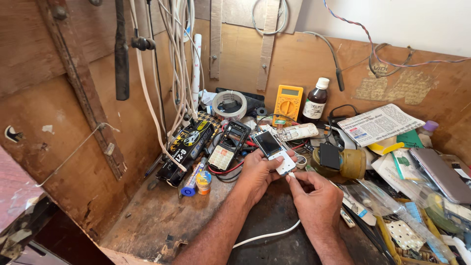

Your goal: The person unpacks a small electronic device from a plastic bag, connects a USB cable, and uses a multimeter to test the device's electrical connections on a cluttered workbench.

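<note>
My left hand (257, 172) grips a small white keypad phone (274, 149) with a dark screen, tilted, over the wooden bench. My right hand (314, 196) pinches a small white plug at the phone's lower end; its white cable (267, 235) trails down across the bench toward me. Just left of the phone lies an opened black phone (228, 145) with a pale keypad and red wires around it.
A yellow multimeter (288, 104), a brown bottle (315, 100) and a tape roll (229, 104) stand at the back. A black box (186, 149) and small blue and orange containers (196, 182) lie left. Papers, a newspaper (380, 123), another phone (439, 174) and loose parts crowd the right.
</note>
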